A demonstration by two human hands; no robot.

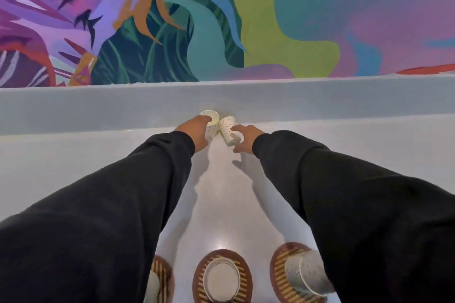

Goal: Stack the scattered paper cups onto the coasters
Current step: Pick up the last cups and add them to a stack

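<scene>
At the far side, the left hand [194, 134] is gripping an upright white dotted paper cup [212, 119], the right hand [246, 138] a tipped dotted cup [227, 128] (probably destined for the near round striped coasters [222, 253]).

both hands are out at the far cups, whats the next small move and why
Probably lift both and draw them back to the coasters. The left hand grips the upright cup, the right hand curls round the tipped cup, and both cups sit far from the stacks near the person.
</scene>
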